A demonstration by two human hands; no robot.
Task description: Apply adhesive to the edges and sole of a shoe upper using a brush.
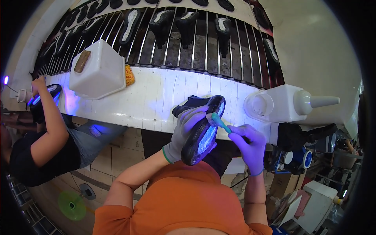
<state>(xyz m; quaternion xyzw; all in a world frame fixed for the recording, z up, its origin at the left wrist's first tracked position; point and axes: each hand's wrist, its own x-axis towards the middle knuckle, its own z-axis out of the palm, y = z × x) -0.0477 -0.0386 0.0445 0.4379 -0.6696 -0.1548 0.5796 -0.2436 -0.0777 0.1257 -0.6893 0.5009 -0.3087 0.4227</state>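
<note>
My left hand (185,126), in a grey glove, grips a black boot (190,145) with its sole turned up toward me. The bottom of the boot glows bluish white inside a dark rim, and its shaft lies toward the white ledge. Between the gloved fingers of my right hand (250,141) is a teal-handled brush (221,123). Its bristles touch the sole near the middle, close to my left fingertips. To the right of the boot, a white squeeze bottle (282,102) with a long nozzle lies on the ledge.
Beyond the white ledge (149,98) runs a rack of metal rollers (168,58) bearing several black boots (160,27). A white container (98,70) with a brown block (82,61) stands left, beside an orange sponge (129,75). Another person (51,145) handles a shoe at far left.
</note>
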